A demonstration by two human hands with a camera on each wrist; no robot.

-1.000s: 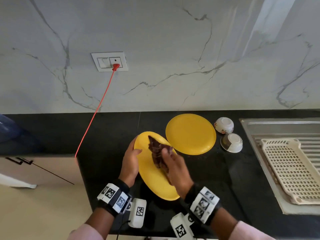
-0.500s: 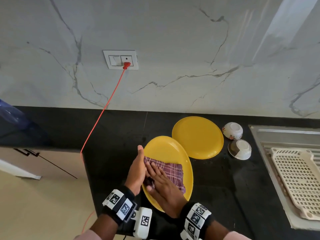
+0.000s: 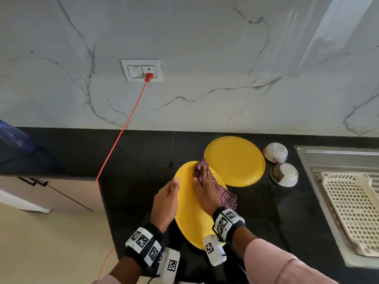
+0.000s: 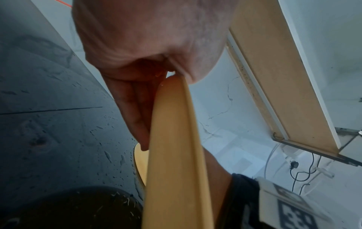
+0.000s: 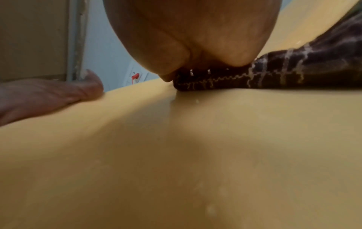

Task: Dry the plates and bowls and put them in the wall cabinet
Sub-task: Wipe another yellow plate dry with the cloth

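Observation:
My left hand (image 3: 167, 198) grips the left rim of a yellow plate (image 3: 190, 218), thumb on top and fingers underneath, as the left wrist view shows on the plate's edge (image 4: 174, 139). My right hand (image 3: 204, 190) lies flat on a dark checked cloth (image 3: 224, 194) and presses it onto the far part of that plate. The cloth (image 5: 284, 74) sits under my palm on the plate's face (image 5: 176, 155). A second yellow plate (image 3: 235, 160) lies on the black counter (image 3: 133, 156) behind. Two white bowls (image 3: 275, 152) (image 3: 285, 174) stand upside down to its right.
A steel sink (image 3: 336, 156) with a cream plastic rack (image 3: 354, 210) fills the right side. A red cable (image 3: 123, 130) runs from the wall socket (image 3: 141, 70) down over the counter's left edge. A blue object (image 3: 12, 138) sits at far left.
My right hand has slid the cloth from the plate's near left part up to its far right part. The left hand still holds the rim. The camera has shifted slightly.

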